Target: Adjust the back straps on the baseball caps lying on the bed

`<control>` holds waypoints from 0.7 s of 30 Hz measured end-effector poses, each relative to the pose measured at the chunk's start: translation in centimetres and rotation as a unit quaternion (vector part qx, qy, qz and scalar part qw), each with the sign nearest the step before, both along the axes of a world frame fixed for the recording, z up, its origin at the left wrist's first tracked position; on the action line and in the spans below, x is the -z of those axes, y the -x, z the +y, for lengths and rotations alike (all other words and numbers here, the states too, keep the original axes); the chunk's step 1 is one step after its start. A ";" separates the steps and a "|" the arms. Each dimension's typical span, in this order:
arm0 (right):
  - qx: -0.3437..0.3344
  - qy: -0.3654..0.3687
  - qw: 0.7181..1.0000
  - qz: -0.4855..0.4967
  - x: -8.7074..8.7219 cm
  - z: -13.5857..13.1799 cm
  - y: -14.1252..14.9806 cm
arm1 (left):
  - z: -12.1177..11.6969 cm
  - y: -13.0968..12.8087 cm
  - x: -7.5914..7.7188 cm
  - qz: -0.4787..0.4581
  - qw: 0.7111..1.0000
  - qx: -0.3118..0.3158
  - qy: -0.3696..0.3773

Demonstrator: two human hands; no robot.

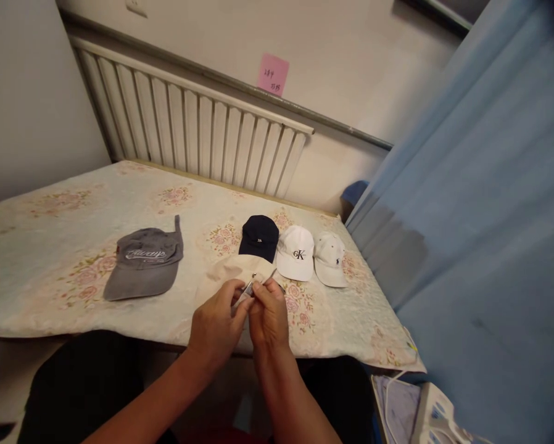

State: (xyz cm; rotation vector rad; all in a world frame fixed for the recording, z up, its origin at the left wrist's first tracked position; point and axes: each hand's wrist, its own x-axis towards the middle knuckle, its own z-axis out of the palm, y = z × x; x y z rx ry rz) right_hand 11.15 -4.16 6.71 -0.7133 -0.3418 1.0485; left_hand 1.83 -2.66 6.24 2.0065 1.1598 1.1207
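Observation:
A cream baseball cap (228,270) is in front of me, its back strap towards me. My left hand (216,322) is closed, with thumb and fingertips pinching the cap's strap near a small metal buckle (248,288). Right beside it, my right hand (270,314) pinches the same strap area between thumb and fingers. The fingers partly cover the strap and buckle. Just beyond the cream cap is a navy cap (259,237) with a small white mark. A white cap with black letters (295,253) and another white cap (330,259) sit to its right.
A grey cap with white lettering (147,262) lies to the left, its strap end sticking up. The floral cloth (175,197) covers the table. A radiator (203,123) stands behind it, and a blue curtain (466,185) hangs at the right. A white power strip (437,413) is low right.

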 end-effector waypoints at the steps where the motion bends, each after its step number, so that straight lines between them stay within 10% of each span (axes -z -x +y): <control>1: 0.002 0.002 1.000 -0.005 0.0 0.0 0.1 | 0.2 -0.1 0.2 -0.031 0.999 0.003 0.038; 7: -0.011 -0.005 1.000 -0.019 0.4 -0.2 0.5 | 1.3 -0.6 1.0 -0.251 0.939 0.056 0.227; 21: -0.064 -0.035 0.997 0.002 -0.5 0.4 -0.4 | 1.0 0.4 0.1 -0.224 0.946 0.063 0.224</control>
